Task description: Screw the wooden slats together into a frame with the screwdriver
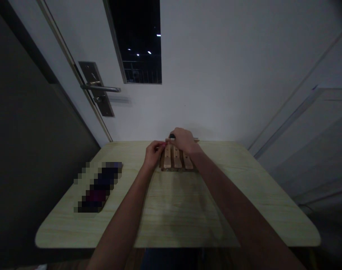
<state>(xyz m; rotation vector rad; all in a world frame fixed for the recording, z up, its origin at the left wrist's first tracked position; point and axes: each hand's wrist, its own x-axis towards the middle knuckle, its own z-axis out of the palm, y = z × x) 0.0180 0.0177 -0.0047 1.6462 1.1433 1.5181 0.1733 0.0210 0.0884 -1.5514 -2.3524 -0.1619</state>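
Note:
A small wooden slatted rack (176, 159) lies at the far middle of the pale wooden table (171, 210), close to the wall. My left hand (153, 153) is pinched at the rack's left far corner, closed on a small pinkish thing that I cannot make out. My right hand (183, 141) is curled over the rack's far edge, closed around a small dark object whose tip shows at its left side. Both forearms reach out across the table from the near edge.
A blurred dark oblong object (99, 186) lies on the table's left part. A door with a metal lever handle (99, 88) stands at the left, a dark window (140, 41) above, and a white wall behind the table.

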